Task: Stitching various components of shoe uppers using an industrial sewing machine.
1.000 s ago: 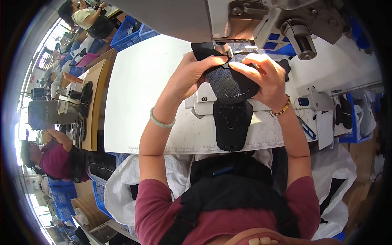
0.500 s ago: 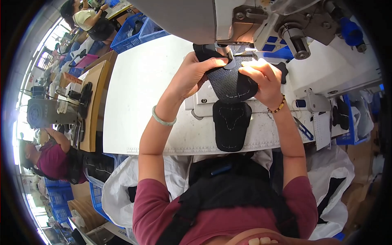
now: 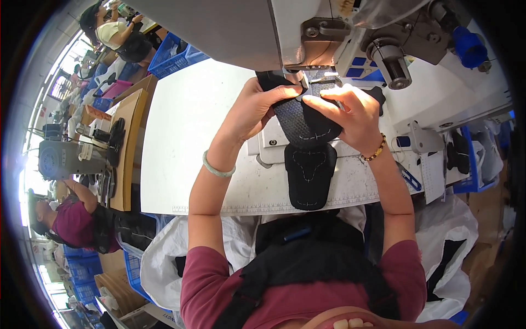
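A black textured fabric piece (image 3: pixel 307 123) with pale stitch-like marks along its near end lies under the sewing machine's needle area (image 3: pixel 296 77). My left hand (image 3: pixel 253 112) grips its left side, thumb on top and fingers curled beneath. My right hand (image 3: pixel 357 118) holds its right side, with the thumb stretched across the top toward the left thumb and the other fingers bent. The two thumb tips nearly meet close to the needle area. Nearer to me a second black piece (image 3: pixel 310 178), with a pale dashed outline, lies flat and partly under the first.
The white sewing machine (image 3: pixel 235 33) overhangs the white table (image 3: pixel 181 137), which has a ruler strip on its front edge. A blue cutter (image 3: pixel 408 178) lies at the right. Blue crates (image 3: pixel 171 57) stand at the far left. Other people (image 3: pixel 74 214) work at the left.
My right thumb has moved left across the fabric piece, closer to my left thumb. The piece's near end has shifted slightly left. My left hand keeps its grip, and the whole view has shifted slightly.
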Demonstrator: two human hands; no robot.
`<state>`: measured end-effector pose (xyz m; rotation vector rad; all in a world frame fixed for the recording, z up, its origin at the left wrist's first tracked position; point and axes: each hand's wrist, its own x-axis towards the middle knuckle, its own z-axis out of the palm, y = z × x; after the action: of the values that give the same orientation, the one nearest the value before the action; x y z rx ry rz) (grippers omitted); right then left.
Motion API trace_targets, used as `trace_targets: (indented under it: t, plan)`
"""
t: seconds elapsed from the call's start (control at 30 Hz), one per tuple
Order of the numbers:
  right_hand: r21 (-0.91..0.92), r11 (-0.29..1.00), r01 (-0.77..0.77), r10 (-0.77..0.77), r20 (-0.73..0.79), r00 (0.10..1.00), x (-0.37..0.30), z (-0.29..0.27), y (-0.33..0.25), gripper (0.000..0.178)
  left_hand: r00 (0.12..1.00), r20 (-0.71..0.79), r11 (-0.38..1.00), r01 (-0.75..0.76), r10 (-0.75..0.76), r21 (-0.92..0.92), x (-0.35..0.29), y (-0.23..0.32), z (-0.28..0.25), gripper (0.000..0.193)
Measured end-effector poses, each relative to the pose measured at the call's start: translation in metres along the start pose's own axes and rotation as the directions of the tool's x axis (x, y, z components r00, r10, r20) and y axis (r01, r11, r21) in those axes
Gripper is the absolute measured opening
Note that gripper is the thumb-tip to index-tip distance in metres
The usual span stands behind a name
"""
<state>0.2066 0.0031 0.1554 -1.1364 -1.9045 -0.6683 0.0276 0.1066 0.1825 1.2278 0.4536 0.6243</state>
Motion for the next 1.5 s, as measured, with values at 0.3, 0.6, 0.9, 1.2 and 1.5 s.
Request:
trace_targets:
  t: [0.3,0.6,0.9,1.2,1.5]
  plan:
    - [-0.001,1.0,-0.014,0.014,-0.039,0.999,0.0,0.001,-0.006,0.046,1.0,-0.004,0.999,0.029,-0.029,0.023,0.002,0.002,-0.003,0.022]
    - [0.1,0.995,-0.021,0.034,-0.127,0.991,-0.006,0.006,0.003,0.036,1.0,-0.005,0.998,0.028,-0.028,0.062,0.003,0.001,-0.004,0.021]
    - [-0.004,0.999,-0.04,0.04,-0.037,0.999,-0.002,0.0,-0.006,0.043,0.998,-0.002,0.995,0.057,-0.057,0.077,0.001,0.009,0.002,0.024]
    - [0.02,0.998,-0.066,0.067,-0.013,0.998,0.0,-0.003,-0.008,0.045,0.998,-0.056,1.0,0.015,-0.016,-0.027,0.0,-0.001,0.002,0.019]
    - [-0.003,0.996,-0.09,0.09,-0.005,0.996,-0.002,-0.003,-0.01,0.046,1.0,-0.013,0.999,0.016,-0.017,-0.034,0.004,-0.003,-0.002,0.018]
